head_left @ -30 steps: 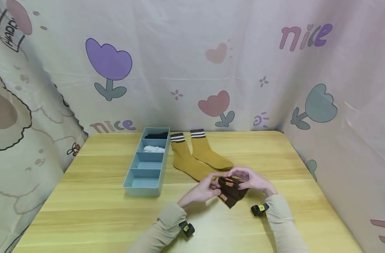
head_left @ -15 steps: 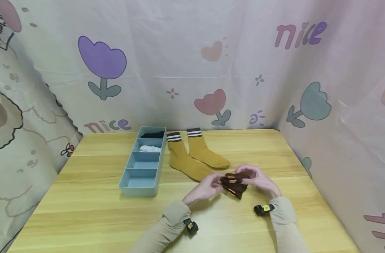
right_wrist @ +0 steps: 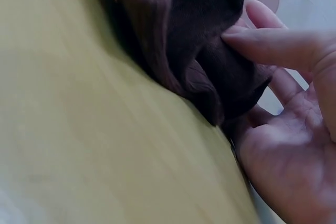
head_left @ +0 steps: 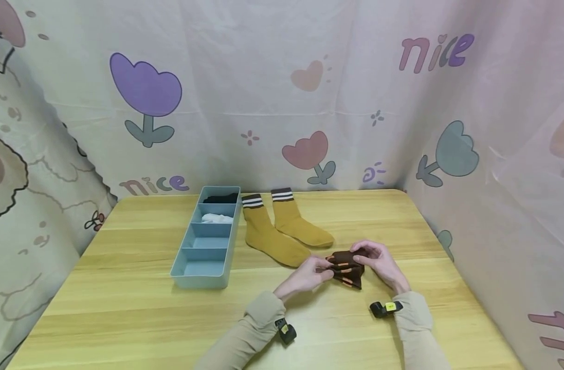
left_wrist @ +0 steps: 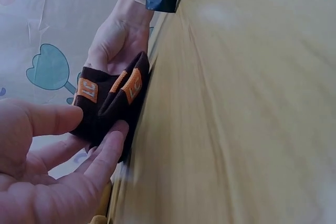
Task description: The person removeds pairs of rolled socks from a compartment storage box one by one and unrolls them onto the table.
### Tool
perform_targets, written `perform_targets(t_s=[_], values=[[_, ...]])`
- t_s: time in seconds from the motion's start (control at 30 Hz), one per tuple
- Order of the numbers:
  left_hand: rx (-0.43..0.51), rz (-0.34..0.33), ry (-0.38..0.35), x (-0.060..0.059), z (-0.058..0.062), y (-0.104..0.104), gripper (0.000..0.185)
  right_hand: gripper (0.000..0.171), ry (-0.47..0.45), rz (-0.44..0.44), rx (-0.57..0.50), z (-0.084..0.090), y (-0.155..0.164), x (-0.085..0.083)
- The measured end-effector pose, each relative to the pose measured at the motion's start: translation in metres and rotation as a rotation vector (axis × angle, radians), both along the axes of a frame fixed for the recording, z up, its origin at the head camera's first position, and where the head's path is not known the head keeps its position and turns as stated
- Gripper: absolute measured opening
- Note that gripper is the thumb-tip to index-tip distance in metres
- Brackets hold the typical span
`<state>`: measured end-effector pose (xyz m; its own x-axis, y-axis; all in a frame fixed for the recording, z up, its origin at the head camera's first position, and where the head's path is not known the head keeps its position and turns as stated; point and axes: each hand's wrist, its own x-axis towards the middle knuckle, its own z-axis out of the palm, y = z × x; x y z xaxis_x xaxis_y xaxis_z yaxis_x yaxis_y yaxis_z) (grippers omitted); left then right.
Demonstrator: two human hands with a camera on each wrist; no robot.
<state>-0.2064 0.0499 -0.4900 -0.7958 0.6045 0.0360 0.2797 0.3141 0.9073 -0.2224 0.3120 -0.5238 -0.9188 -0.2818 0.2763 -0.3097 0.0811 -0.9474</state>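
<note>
Head view only: full layout. Blue divider tray (head_left: 187, 259) sits left of centre on the wooden table (head_left: 124, 308), a black item and a white item in its two far compartments, near two bare. Two mustard socks (head_left: 282, 231) with striped cuffs lie flat just right of the tray. Neither wrist view shows these.

Brown socks (head_left: 346, 267), bundled, with orange labels, sit at table level just in front of the mustard pair's toes, between both hands.

Left wrist view adds: left hand (left_wrist: 47, 166) with thumb and fingers mostly straight, narrow gap, pinching the bundle's near edge; orange labels (left_wrist: 132, 85) are legible as patches, text unreadable.

Right wrist view adds: right hand (right_wrist: 294, 129) cupped around the bundle's end, one fingertip (right_wrist: 236, 38) pressing into the folded fabric, palm half open below it. Bundle touches the table there.
</note>
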Motion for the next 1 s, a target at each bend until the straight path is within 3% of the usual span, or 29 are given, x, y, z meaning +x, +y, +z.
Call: perform_targets(t_s=[0.1,0.27,0.37,0.63,0.73,0.87,1.0], values=[[-0.009,-0.013,0.007,-0.001,-0.002,0.001,0.025,0.018,0.030,-0.029,-0.016,-0.003,0.000,0.000],[-0.050,-0.095,0.038,-0.001,-0.004,0.001,0.031,0.016,0.049,-0.098,-0.011,-0.005,-0.001,0.001],[-0.070,-0.125,0.016,-0.001,-0.003,0.002,0.039,0.018,0.039,-0.123,0.016,-0.006,0.000,0.001],[-0.122,-0.082,-0.063,0.000,0.000,0.009,0.042,0.044,0.015,0.026,0.068,-0.004,0.011,-0.001],[-0.139,-0.076,-0.020,0.000,-0.001,0.013,0.039,0.046,0.014,0.011,0.085,-0.002,0.014,-0.001],[-0.169,-0.097,0.096,-0.001,-0.002,0.019,0.031,0.045,0.003,-0.057,0.090,-0.001,0.016,0.000],[-0.165,-0.117,0.132,-0.003,0.000,0.024,0.032,0.046,-0.026,-0.134,0.124,0.000,0.017,-0.001]])
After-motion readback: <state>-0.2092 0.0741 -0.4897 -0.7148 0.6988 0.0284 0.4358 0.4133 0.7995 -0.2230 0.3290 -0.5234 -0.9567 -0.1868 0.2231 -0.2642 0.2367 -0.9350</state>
